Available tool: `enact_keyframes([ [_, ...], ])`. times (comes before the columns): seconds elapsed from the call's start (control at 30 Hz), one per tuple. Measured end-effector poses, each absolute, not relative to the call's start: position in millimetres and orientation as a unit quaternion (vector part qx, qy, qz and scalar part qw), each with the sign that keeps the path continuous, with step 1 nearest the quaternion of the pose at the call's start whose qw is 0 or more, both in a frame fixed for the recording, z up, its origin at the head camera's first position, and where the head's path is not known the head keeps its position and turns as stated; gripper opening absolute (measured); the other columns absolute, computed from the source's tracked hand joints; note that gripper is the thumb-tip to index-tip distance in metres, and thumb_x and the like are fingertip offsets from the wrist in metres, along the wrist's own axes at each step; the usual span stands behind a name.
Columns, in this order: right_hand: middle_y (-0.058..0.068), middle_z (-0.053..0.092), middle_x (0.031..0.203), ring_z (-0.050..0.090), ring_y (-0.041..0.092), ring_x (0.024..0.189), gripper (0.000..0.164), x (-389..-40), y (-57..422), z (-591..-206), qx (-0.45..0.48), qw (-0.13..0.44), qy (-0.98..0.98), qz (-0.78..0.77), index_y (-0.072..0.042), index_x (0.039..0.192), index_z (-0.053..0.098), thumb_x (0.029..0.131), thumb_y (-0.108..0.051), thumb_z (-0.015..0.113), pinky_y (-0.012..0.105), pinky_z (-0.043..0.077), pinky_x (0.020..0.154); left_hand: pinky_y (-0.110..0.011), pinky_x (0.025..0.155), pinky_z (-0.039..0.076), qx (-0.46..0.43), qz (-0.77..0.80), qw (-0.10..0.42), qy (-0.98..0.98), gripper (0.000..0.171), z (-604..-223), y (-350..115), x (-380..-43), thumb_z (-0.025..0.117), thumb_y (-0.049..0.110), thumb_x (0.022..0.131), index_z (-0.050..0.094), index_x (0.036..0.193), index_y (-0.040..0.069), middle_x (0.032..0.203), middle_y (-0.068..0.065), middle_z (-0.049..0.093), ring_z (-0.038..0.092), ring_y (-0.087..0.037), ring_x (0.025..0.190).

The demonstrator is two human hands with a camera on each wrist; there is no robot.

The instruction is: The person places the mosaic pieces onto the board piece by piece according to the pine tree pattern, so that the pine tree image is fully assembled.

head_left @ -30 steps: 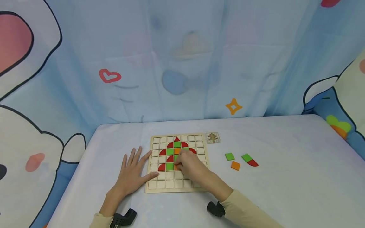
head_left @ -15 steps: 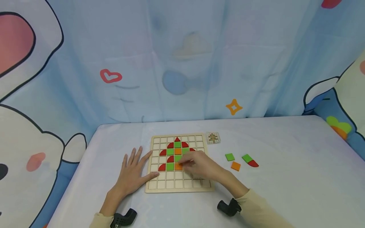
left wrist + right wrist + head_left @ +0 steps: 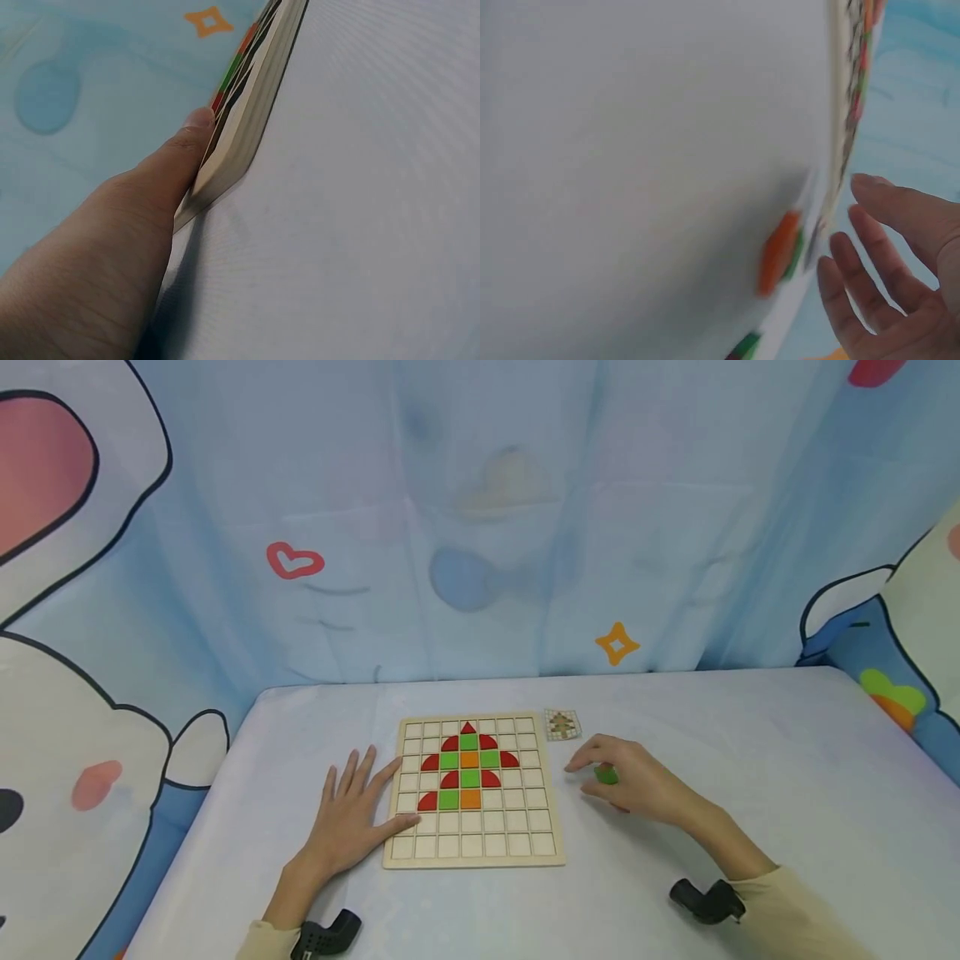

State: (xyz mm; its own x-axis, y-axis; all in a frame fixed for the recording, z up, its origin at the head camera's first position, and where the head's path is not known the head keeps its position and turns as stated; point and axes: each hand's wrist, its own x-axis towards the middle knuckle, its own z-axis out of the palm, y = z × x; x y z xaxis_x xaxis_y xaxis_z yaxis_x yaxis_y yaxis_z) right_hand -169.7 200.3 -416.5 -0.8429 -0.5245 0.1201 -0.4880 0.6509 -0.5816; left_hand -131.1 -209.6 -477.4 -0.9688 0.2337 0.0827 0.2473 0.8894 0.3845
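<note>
A wooden grid board holds red, green and orange tiles in a tree-like figure, with a red triangle on top. My left hand lies spread at the board's left side, fingertips on its edge; in the left wrist view the thumb rests at the board's corner. To the right of the board, my right hand hovers over loose tiles, thumb and fingers apart and holding nothing. Between them a green square tile shows. The right wrist view shows an orange tile near the fingers; the hand hides it in the head view.
A small pattern card with a tree picture lies by the board's upper right corner. Behind the white table hangs a blue printed curtain. Black wrist cameras sit on both forearms.
My right hand has left the orange tile on the board and moved right to the loose tiles, uncovering the board's right half. The left hand has stayed in place.
</note>
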Motion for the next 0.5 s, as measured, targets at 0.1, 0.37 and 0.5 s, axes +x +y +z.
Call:
enact_keyframes([
  [0.1, -0.004, 0.07, 0.108, 0.065, 0.022, 0.099, 0.025, -169.2, 218.7, -420.9, -0.263, 0.013, 0.914, -0.309, -0.011, 0.107, 0.08, 0.085, 0.0, 0.085, 0.037, 0.058, 0.083, -0.068, 0.124, 0.002, -0.123, -0.2, 0.015, -0.972, 0.089, -478.4, -209.6, -131.3, 0.064, 0.067, 0.092, 0.042, 0.162, 0.019, 0.172, -0.02, 0.022, 0.008, -0.045, 0.16],
  [0.37, 0.002, 0.069, 0.105, 0.063, 0.017, 0.09, 0.03, -171.7, 233.5, -433.9, -0.233, 0.007, 0.919, -0.318, -0.004, 0.11, 0.078, 0.082, 0.004, 0.085, 0.03, 0.06, 0.078, -0.068, 0.125, 0.002, -0.123, -0.197, 0.015, -0.973, 0.089, -478.7, -210.0, -131.6, 0.064, 0.068, 0.092, 0.041, 0.162, 0.019, 0.172, -0.02, 0.022, 0.008, -0.044, 0.16],
  [0.5, 0.002, 0.068, 0.102, 0.065, 0.02, 0.093, 0.029, -175.8, 229.8, -433.8, -0.227, 0.015, 0.921, -0.315, -0.001, 0.11, 0.078, 0.082, 0.003, 0.086, 0.034, 0.062, 0.079, -0.068, 0.125, 0.002, -0.123, -0.194, 0.013, -0.973, 0.089, -479.7, -210.3, -132.8, 0.063, 0.069, 0.092, 0.041, 0.163, 0.02, 0.172, -0.02, 0.022, 0.007, -0.044, 0.16],
])
